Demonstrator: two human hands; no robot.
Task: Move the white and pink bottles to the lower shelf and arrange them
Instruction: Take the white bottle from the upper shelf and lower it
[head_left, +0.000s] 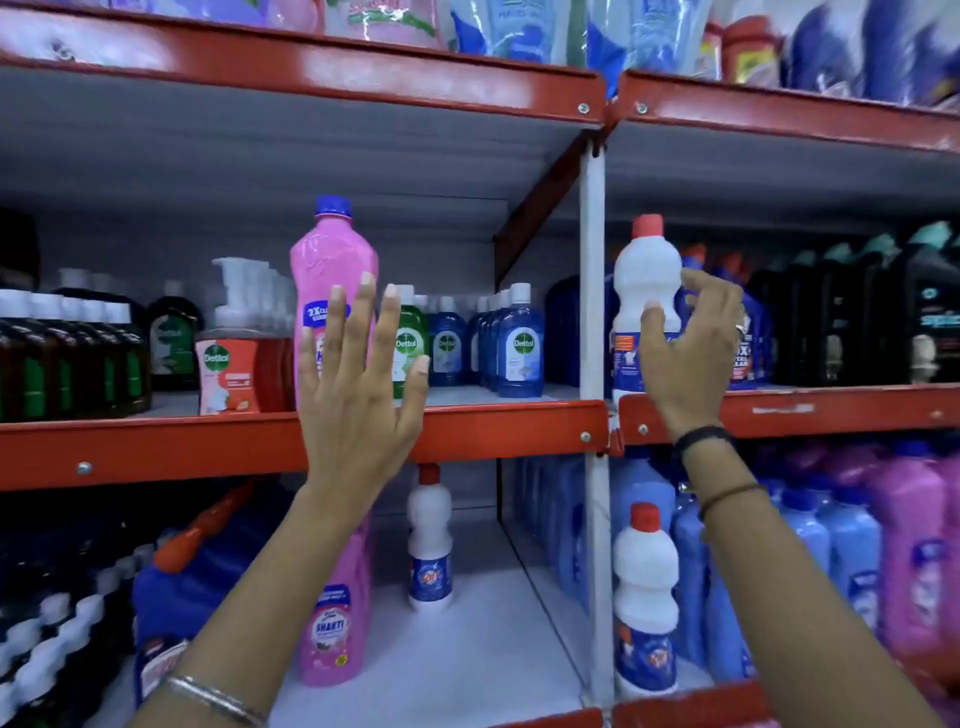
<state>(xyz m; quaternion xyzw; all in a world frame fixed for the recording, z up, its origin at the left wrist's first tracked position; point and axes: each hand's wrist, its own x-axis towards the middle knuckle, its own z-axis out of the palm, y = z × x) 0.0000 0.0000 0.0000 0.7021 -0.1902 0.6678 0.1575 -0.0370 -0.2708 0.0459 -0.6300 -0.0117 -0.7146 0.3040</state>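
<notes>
- left hand (358, 384): fingers straight and spread, in front of pink bottle (332, 270), upright at front of middle shelf (156, 441)
- right hand (685, 353): fingers curled round white bottle (647, 270), same shelf, right bay

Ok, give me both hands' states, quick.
Left hand: open, fingers straight, in front of the pink bottle.
Right hand: curled round the white bottle.

Metal shelving fills the view: red front rails (156, 447) run left to right across two bays, joined at a white upright post (592, 260) (bolt heads (585, 436) show at the joints). The shelf undersides (260, 140) are pale grey, as is the far back panel (130, 244). Light is cool and even.
</notes>
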